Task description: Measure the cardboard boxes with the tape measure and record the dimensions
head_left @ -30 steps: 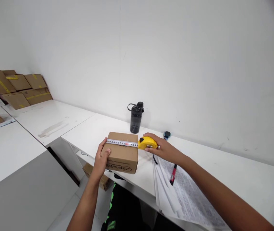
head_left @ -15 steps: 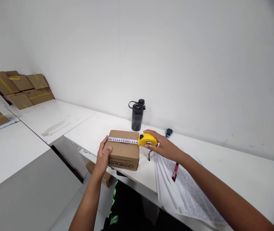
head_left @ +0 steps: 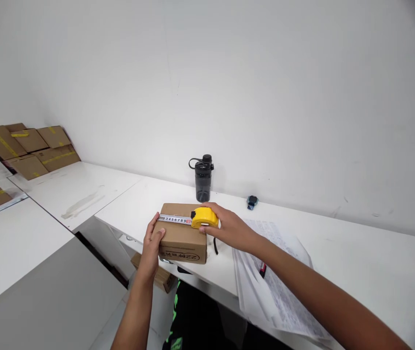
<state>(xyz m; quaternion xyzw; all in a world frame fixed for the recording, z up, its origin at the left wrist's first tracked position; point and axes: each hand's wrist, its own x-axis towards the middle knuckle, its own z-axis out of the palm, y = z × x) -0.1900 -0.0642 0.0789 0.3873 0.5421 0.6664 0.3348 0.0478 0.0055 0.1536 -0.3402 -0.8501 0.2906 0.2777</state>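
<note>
A small brown cardboard box [head_left: 181,238] with dark printing on its front side sits at the front edge of the white table. My left hand [head_left: 151,248] grips its left end, thumb on top, fingertips at the end of the tape blade. The white blade [head_left: 174,219] lies across the box's top, its numbers showing up to the red 10. In my right hand [head_left: 225,228] is the yellow tape measure [head_left: 204,217], its case now over the right part of the box top. A black wrist strap [head_left: 215,246] hangs from the case.
Behind the box stands a dark water bottle [head_left: 203,180]. To the right are a watch [head_left: 251,201], printed sheets [head_left: 276,291] and a red pen [head_left: 263,269], partly covered by my right arm. Taped cartons [head_left: 28,150] are stacked at far left; another carton [head_left: 164,278] is below the table.
My right hand has moved left with the tape measure, from beyond the box's right edge to over its top. Less blade is out. My left hand has kept its hold on the box.
</note>
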